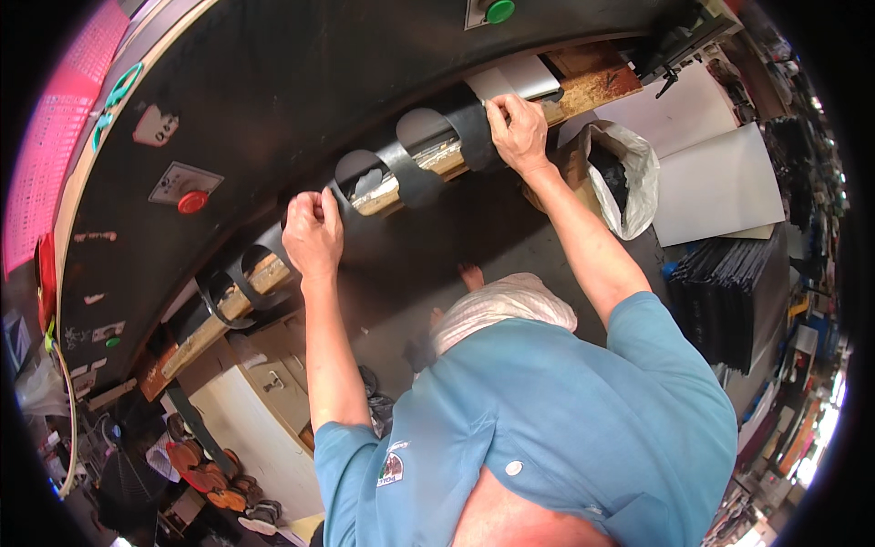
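A thin black sheet (421,186) with several large rounded cut-outs stretches along the front of a big dark machine (301,100). My left hand (313,235) pinches its edge left of the middle, thumb and fingers pressed together. Farther to the right, my right hand (519,134) grips the sheet near its right end, fingers curled over the edge. Between and beyond my hands, the cut-outs show a worn wooden ledge (205,339) under the sheet. A flat pale plate (521,78) lies just behind my right hand.
A red button (192,201) and a green button (499,11) sit on the machine. To the right stand an open white sack (645,173), pale sheets (715,187) and a black sheet stack (720,296). A pink basket (59,155) and teal-handled scissors (117,96) are at left; a cabinet (241,438) stands below.
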A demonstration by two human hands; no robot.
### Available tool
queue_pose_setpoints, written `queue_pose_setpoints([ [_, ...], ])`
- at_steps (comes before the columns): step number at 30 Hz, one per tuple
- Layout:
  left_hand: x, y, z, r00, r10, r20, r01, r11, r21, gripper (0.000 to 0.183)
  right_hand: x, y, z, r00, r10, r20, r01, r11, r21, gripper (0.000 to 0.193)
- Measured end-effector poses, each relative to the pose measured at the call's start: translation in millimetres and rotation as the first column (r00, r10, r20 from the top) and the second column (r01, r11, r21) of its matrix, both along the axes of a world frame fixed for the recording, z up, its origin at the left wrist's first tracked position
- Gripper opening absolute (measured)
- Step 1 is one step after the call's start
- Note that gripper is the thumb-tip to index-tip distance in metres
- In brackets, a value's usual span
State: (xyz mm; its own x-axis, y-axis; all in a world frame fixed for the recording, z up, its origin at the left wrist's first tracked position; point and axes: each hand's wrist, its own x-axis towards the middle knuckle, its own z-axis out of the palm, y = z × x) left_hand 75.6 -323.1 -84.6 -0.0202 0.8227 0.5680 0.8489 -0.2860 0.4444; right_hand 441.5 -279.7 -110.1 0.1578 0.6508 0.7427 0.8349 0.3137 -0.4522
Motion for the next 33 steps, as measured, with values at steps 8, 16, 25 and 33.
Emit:
queue_pose_setpoints([
  [8, -1, -4, 2, 0.997, -0.014, 0.071, 0.020, 0.997, -0.077, 0.021, 3, -1, -1, 0.992, 0.058, -0.114, -0.070, 0.992, -0.103, 0.014],
  [16, 12, -9, 14, 0.988, -0.060, 0.141, 0.069, 0.996, -0.059, 0.020, 18, -12, 11, 0.964, 0.132, -0.229, -0.174, 0.969, -0.175, 0.014],
  [25, -36, 5, 39, 0.986, -0.106, 0.126, 0.151, 0.887, -0.437, 0.018, -34, 15, 37, 0.945, 0.077, -0.319, -0.191, 0.920, -0.343, 0.035],
  [33, -60, 174, 27, 1.000, -0.006, -0.026, 0.001, 0.978, -0.207, 0.041, -106, 128, 65, 0.721, 0.664, 0.195, -0.460, 0.670, -0.583, 0.103],
])
